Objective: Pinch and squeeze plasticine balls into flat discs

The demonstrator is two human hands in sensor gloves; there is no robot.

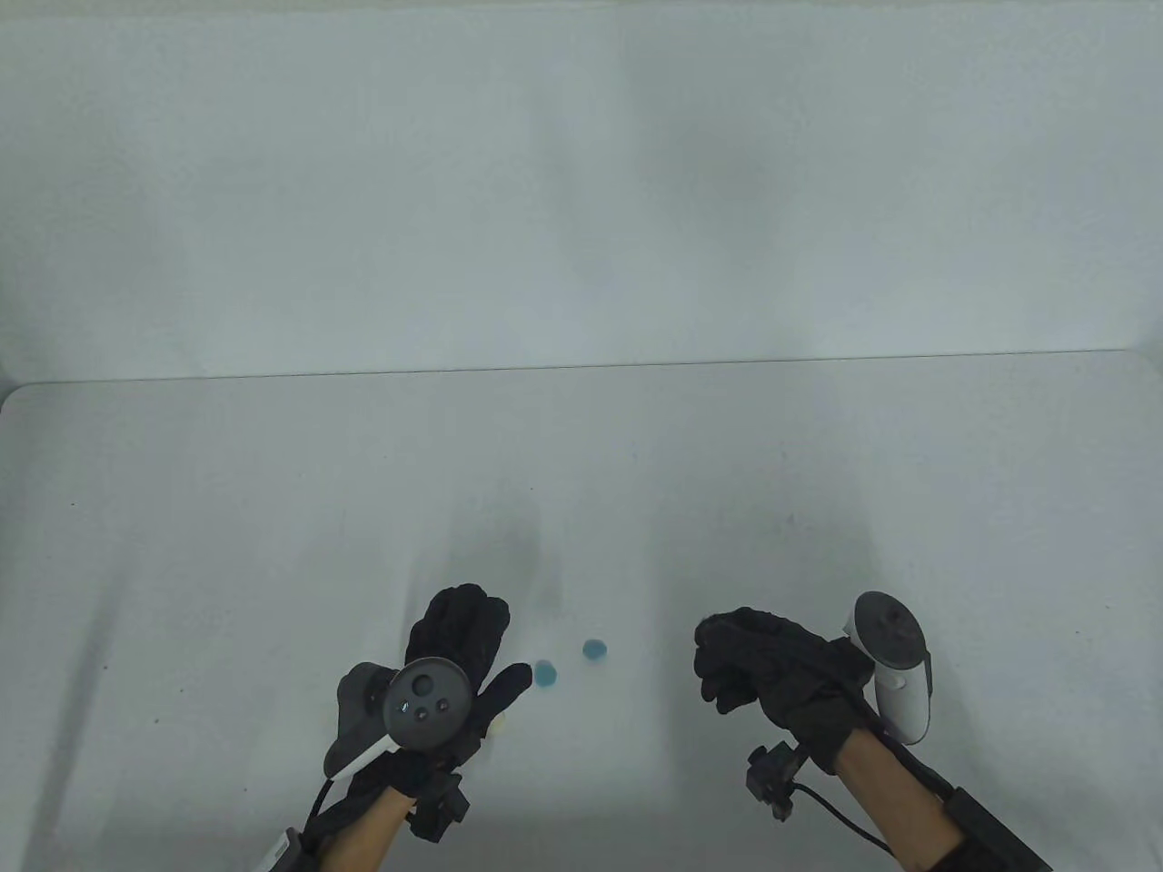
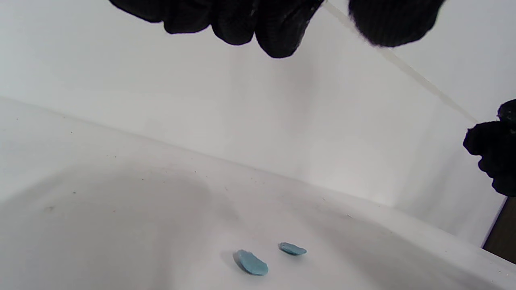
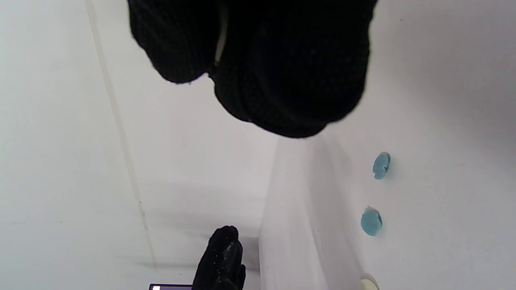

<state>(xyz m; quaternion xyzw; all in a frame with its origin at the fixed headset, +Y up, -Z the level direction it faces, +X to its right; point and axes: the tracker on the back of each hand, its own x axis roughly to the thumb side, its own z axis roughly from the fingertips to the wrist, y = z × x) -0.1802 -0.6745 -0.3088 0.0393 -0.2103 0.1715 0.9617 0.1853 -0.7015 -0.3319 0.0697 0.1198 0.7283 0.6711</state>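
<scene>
Two flattened blue plasticine discs lie on the white table between my hands, the left disc (image 1: 545,673) and the right disc (image 1: 594,649). They also show in the left wrist view (image 2: 250,262) (image 2: 293,249) and in the right wrist view (image 3: 371,221) (image 3: 381,165). My left hand (image 1: 498,640) is open and empty, its thumb tip just left of the left disc, not touching it. In the left wrist view it (image 2: 334,32) hangs well above the discs. My right hand (image 1: 722,677) is curled into a loose fist to the right of the discs; nothing shows in it (image 3: 258,88).
A small cream-coloured lump (image 1: 498,724) lies on the table by the heel of my left hand; it also shows in the right wrist view (image 3: 369,284). The white table (image 1: 273,509) ends at a white back wall (image 1: 581,182).
</scene>
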